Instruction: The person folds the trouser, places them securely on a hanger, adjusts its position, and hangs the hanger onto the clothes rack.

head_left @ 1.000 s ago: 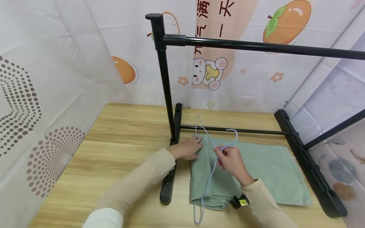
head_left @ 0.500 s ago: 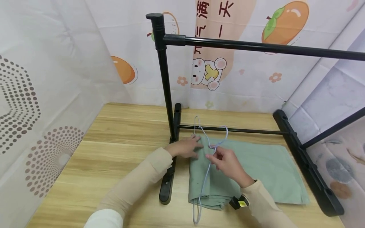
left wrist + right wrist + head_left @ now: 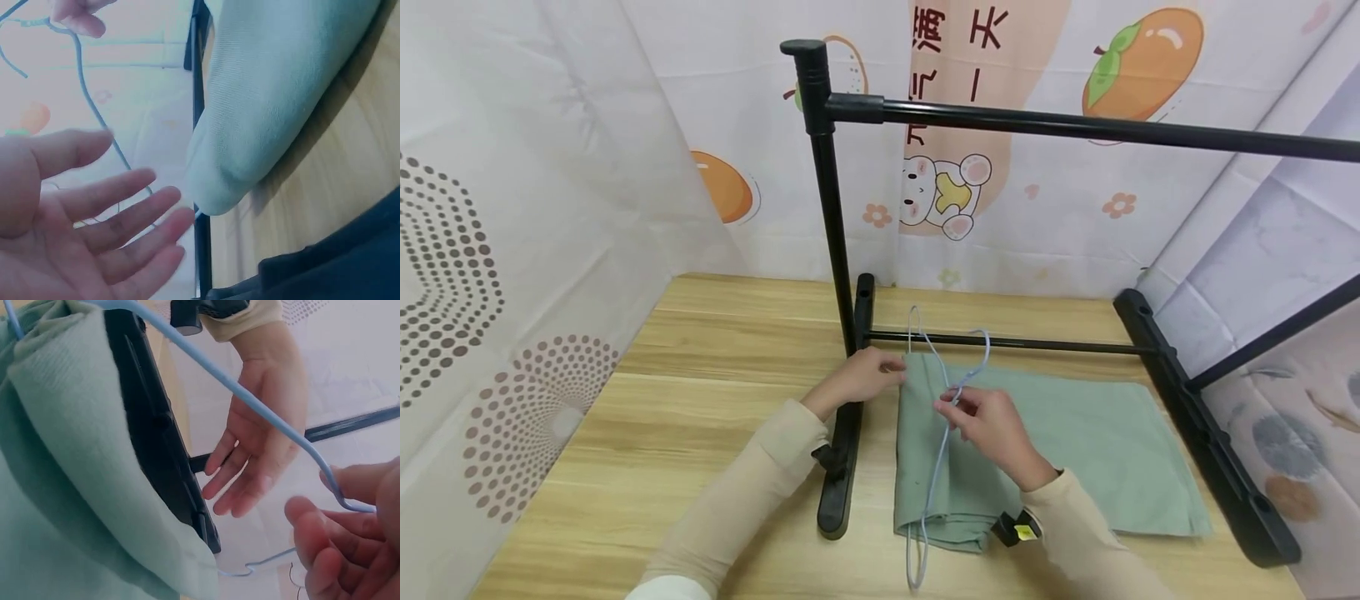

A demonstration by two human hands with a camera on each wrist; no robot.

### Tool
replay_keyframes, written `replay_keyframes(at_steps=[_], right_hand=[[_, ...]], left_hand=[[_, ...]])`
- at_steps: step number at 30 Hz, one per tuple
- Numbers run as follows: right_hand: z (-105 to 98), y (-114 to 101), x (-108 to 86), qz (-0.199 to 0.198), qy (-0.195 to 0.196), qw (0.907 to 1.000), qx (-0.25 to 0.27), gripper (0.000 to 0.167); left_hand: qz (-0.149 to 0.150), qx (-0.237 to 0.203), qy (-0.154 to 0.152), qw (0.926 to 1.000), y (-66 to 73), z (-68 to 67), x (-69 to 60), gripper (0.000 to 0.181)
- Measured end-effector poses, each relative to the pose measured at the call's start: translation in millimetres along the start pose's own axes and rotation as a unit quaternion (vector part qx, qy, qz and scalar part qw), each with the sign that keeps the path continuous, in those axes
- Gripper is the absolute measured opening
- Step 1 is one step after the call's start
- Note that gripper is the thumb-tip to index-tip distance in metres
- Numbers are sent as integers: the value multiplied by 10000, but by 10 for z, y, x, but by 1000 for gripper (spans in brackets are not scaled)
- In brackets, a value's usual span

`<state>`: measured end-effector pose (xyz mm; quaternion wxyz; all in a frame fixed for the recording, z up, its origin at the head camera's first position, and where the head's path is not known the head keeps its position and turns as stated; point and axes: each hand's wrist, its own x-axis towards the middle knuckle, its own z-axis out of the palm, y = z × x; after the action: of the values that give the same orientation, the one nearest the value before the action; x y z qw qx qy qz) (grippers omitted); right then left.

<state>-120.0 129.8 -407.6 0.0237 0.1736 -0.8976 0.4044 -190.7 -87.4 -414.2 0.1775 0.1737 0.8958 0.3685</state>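
Note:
A light blue wire hanger (image 3: 933, 483) lies over a green cloth (image 3: 1090, 450), its hook pointing to the back. The cloth's left part is folded over at the hanger's lower bar, and the hanger's two looped ends stick out front and back. My right hand (image 3: 996, 433) pinches the hanger by its neck, just below the hook; thumb and fingertips meet the wire in the right wrist view. My left hand (image 3: 859, 375) is beside the cloth's folded left edge, fingers spread and holding nothing in the left wrist view. Whether its fingertips touch the cloth, I cannot tell.
A black garment rack stands around the cloth, with a top rail (image 3: 1075, 125), a left post (image 3: 831, 217), a low crossbar (image 3: 1037, 342) and right foot (image 3: 1210, 433). My left forearm crosses its left foot (image 3: 842, 492). Printed curtains hang behind the wooden table (image 3: 700, 375).
My left hand has come off the cloth and moved left to its edge. My right hand has shifted left with the hanger's neck, and the hook has swung left.

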Motion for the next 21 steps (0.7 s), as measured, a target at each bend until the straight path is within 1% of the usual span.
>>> replay_keyframes(at_steps=[1, 4, 6, 8, 11, 13, 17, 21], right_hand=[[20, -6, 2, -105, 117, 9999, -58, 15], [77, -28, 7, -417, 340, 9982, -282, 13], [108, -46, 5, -603, 376, 9966, -420, 14], [129, -65, -1, -735, 314, 9955, -518, 16], [149, -95, -25, -915, 189, 9934, -672, 23], [160, -111, -42, -1043, 132, 9908, -848, 31], [188, -134, -69, -1413, 45, 9820, -1249, 51], [234, -150, -91, -1706, -55, 9737, -1507, 60]], left_hand=[[-54, -206, 100, 9997, -16, -8, -4, 36], [-254, -787, 269, 9962, -47, -23, -6, 34], [-383, -1131, 315, 9923, -60, -29, -6, 33], [-495, -1448, 368, 9875, -61, -40, -11, 33], [-570, -1763, 407, 9818, -63, -53, -22, 32], [-611, -1885, 392, 9794, -65, -61, -31, 33], [-750, -2127, 345, 9736, -82, -64, -39, 35], [-867, -2391, 380, 9664, -87, -65, -47, 34]])
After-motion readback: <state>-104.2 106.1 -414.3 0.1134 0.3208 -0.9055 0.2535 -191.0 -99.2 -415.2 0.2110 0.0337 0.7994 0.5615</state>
